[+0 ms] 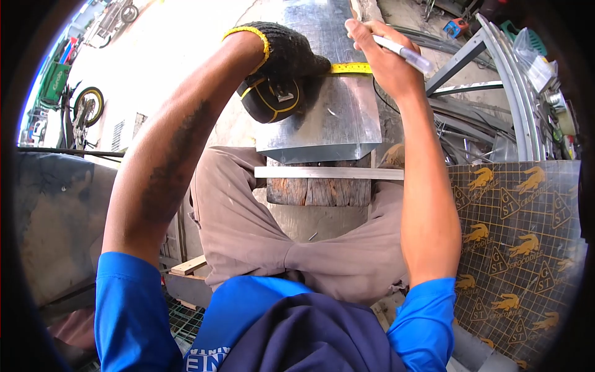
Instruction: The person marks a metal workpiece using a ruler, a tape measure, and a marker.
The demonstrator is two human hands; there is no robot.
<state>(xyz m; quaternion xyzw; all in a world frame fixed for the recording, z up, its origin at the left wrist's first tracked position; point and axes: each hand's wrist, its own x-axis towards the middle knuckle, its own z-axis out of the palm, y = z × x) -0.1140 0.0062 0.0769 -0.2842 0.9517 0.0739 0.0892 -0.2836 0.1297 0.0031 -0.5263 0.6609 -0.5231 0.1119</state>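
Observation:
My left hand [286, 53], in a black knit glove with a yellow cuff, is closed on the yellow tape blade at the left. The black tape measure case [271, 99] hangs just below the glove. The yellow blade [351, 68] lies across the shiny sheet metal [344, 111] toward its right edge. My bare right hand [392, 59] grips a white marker [400, 51] above the sheet's right side, its fingers wrapped round it. The sheet rests over a weathered wood block [319, 192]. A flat metal strip [328, 173] lies across the block, in front of the sheet.
A dark patterned board [517, 248] stands at the right. Behind it are a grey metal frame [508, 80] and several metal lengths. A dark panel [62, 217] stands at the left. Motorbikes [87, 108] are farther back on the left.

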